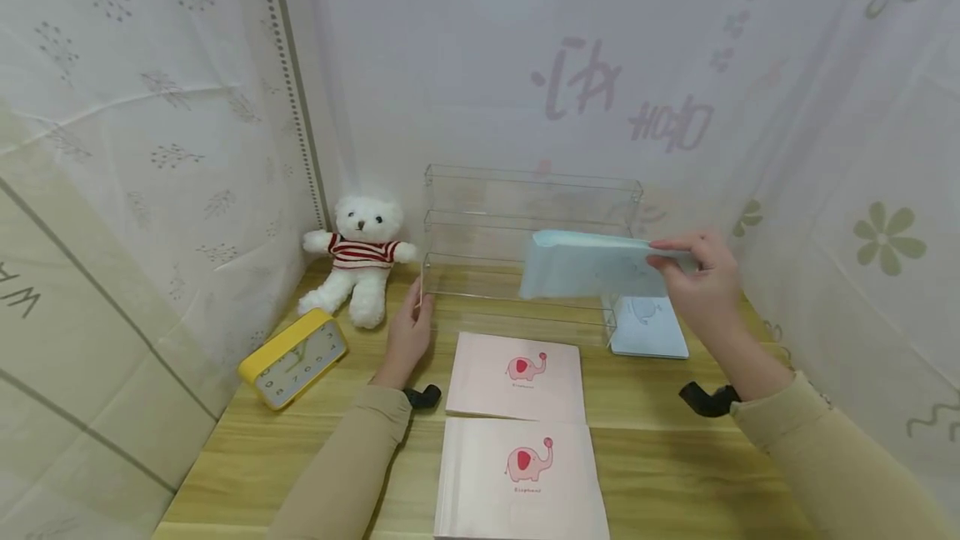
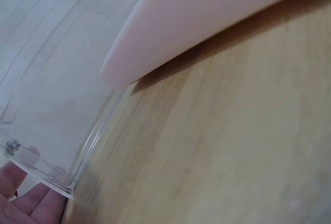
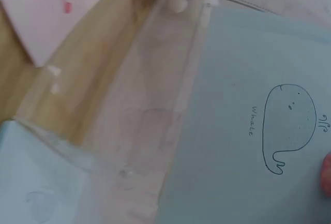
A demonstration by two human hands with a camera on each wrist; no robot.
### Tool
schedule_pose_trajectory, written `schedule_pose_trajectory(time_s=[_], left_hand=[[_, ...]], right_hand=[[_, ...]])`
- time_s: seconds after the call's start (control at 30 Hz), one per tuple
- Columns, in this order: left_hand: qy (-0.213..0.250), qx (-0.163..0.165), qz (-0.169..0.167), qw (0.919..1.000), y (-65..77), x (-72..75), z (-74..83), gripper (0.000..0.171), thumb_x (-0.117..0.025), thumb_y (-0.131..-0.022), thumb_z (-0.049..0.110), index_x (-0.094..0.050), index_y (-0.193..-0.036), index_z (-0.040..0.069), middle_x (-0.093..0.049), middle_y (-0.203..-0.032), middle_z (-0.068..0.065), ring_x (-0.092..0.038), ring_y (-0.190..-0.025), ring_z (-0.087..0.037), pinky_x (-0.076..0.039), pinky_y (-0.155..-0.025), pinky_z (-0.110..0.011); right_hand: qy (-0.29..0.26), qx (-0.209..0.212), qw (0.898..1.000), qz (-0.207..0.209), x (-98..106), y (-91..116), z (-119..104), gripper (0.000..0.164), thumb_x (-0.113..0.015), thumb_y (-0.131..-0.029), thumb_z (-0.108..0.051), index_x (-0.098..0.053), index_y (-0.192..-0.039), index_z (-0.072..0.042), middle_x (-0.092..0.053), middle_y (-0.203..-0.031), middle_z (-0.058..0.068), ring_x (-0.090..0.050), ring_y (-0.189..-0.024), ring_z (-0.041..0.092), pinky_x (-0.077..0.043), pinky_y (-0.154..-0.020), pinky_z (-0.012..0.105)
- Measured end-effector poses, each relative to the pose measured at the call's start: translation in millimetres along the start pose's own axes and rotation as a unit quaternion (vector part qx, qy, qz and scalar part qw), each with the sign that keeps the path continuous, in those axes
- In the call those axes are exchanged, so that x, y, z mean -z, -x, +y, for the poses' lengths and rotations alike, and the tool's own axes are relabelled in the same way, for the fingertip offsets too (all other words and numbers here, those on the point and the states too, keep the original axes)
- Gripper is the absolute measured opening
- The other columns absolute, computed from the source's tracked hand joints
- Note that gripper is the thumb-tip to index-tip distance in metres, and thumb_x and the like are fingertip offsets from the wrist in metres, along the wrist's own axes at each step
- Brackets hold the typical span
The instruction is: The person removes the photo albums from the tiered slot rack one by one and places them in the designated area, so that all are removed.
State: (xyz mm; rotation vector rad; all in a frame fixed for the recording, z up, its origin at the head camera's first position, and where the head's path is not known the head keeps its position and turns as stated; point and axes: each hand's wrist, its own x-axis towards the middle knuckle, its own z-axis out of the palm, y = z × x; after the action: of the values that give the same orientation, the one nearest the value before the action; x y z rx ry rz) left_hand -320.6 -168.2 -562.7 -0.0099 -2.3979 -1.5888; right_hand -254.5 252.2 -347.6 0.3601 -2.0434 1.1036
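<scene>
A light blue notebook (image 1: 585, 267) with a whale drawing hangs in the air before the clear acrylic rack (image 1: 517, 303). My right hand (image 1: 701, 282) pinches its right end between thumb and fingers. The whale cover (image 3: 243, 120) fills the right side of the right wrist view. Down at the rack's lower left corner, my left hand (image 1: 411, 330) grips the side panel; its fingers (image 2: 44, 200) show at the clear edge in the left wrist view. Another light blue notebook (image 1: 649, 327) lies on the table by the rack's right end.
Two pink elephant notebooks (image 1: 480, 373) (image 1: 480, 473) lie one before the other in front of the rack. Left of it sits a white teddy bear (image 1: 363, 252) in a striped top, with a yellow clock (image 1: 292, 357) nearby. Patterned curtains (image 1: 480, 48) surround the wooden table (image 1: 675, 473).
</scene>
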Motion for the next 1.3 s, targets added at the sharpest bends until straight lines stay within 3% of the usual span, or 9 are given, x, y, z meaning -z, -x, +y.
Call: schedule_pose_trajectory(time_s=[0.07, 0.17, 0.3, 0.4, 0.7, 0.83, 1.07, 1.13, 1.3], left_hand=[[0.000, -0.003, 0.003, 1.0000, -0.6, -0.6, 0.0, 0.059, -0.047, -0.118, 0.048, -0.037, -0.174, 0.033, -0.057, -0.164, -0.022, -0.071, -0.131, -0.045, -0.056, -0.106, -0.064], [-0.008, -0.009, 0.012, 0.9999, -1.2, -1.7, -1.0, 0.057, -0.048, -0.118, 0.043, -0.038, -0.173, 0.032, -0.059, -0.161, -0.024, -0.072, -0.128, -0.045, -0.057, -0.101, -0.062], [-0.008, -0.011, 0.013, 0.9998, -1.3, -1.9, -0.9, 0.056, -0.048, -0.118, 0.039, -0.039, -0.173, 0.031, -0.060, -0.160, -0.025, -0.073, -0.127, -0.045, -0.057, -0.101, -0.063], [-0.003, -0.009, 0.006, 0.9999, -1.0, -0.7, -0.5, 0.056, -0.048, -0.119, 0.041, -0.038, -0.173, 0.032, -0.058, -0.162, -0.024, -0.072, -0.129, -0.045, -0.056, -0.104, -0.064], [0.000, -0.004, 0.001, 1.0000, -0.1, 0.9, -0.3, 0.058, -0.047, -0.119, 0.047, -0.036, -0.174, 0.034, -0.058, -0.163, -0.022, -0.072, -0.130, -0.043, -0.056, -0.106, -0.063], [0.001, -0.005, -0.006, 1.0000, 0.5, 0.0, -0.9, 0.060, -0.046, -0.118, 0.049, -0.035, -0.174, 0.031, -0.056, -0.165, -0.021, -0.072, -0.131, -0.043, -0.056, -0.106, -0.062], [-0.005, -0.002, -0.006, 1.0000, 0.0, -0.7, 1.1, 0.058, -0.047, -0.119, 0.042, -0.034, -0.175, 0.031, -0.055, -0.166, -0.021, -0.070, -0.134, -0.045, -0.055, -0.110, -0.064], [-0.004, -0.001, -0.008, 1.0000, -0.4, -0.6, 1.5, 0.058, -0.047, -0.119, 0.041, -0.034, -0.175, 0.031, -0.054, -0.166, -0.021, -0.070, -0.134, -0.045, -0.054, -0.110, -0.064], [-0.002, 0.002, -0.005, 1.0000, -0.5, -0.1, 1.8, 0.057, -0.048, -0.119, 0.039, -0.035, -0.174, 0.031, -0.055, -0.165, -0.022, -0.070, -0.134, -0.046, -0.054, -0.111, -0.065]], right_hand=[[0.007, 0.001, 1.000, -0.009, 11, 12, 10, 0.013, -0.090, -0.082, 0.012, -0.084, -0.089, 0.003, -0.065, -0.092, -0.033, -0.053, -0.093, -0.009, -0.039, -0.082, 0.016], [0.004, 0.017, 1.000, -0.020, 24, 29, 27, 0.020, -0.090, -0.076, 0.018, -0.083, -0.087, 0.003, -0.072, -0.091, -0.031, -0.057, -0.093, -0.010, -0.041, -0.082, 0.013], [0.012, -0.008, 0.999, -0.043, 41, 50, 46, 0.026, -0.089, -0.072, 0.023, -0.083, -0.090, 0.003, -0.072, -0.092, -0.035, -0.058, -0.093, -0.011, -0.042, -0.082, 0.008], [0.035, -0.049, 0.996, -0.067, 54, 64, 56, 0.024, -0.088, -0.077, 0.019, -0.083, -0.094, 0.003, -0.067, -0.096, -0.043, -0.056, -0.094, -0.013, -0.043, -0.084, 0.004], [0.102, -0.100, 0.975, -0.172, 91, 81, 94, 0.014, -0.089, -0.091, -0.003, -0.085, -0.102, -0.009, -0.070, -0.101, -0.039, -0.056, -0.095, -0.021, -0.044, -0.080, 0.004], [0.108, -0.132, 0.958, -0.230, 103, 85, 106, 0.011, -0.087, -0.095, -0.011, -0.083, -0.106, -0.012, -0.078, -0.103, -0.024, -0.058, -0.095, -0.020, -0.048, -0.078, 0.008], [0.162, -0.194, 0.915, -0.314, 103, 88, 114, 0.024, -0.081, -0.103, -0.032, -0.081, -0.120, -0.014, -0.082, -0.121, 0.009, -0.053, -0.096, -0.019, -0.050, -0.077, 0.018], [0.169, -0.191, 0.912, -0.322, 101, 86, 117, 0.024, -0.080, -0.103, -0.030, -0.081, -0.121, -0.015, -0.080, -0.126, 0.014, -0.051, -0.099, -0.020, -0.051, -0.078, 0.019], [0.166, -0.138, 0.922, -0.320, 94, 80, 124, 0.020, -0.084, -0.099, -0.019, -0.084, -0.119, -0.019, -0.080, -0.129, 0.016, -0.044, -0.107, -0.028, -0.048, -0.086, 0.015]])
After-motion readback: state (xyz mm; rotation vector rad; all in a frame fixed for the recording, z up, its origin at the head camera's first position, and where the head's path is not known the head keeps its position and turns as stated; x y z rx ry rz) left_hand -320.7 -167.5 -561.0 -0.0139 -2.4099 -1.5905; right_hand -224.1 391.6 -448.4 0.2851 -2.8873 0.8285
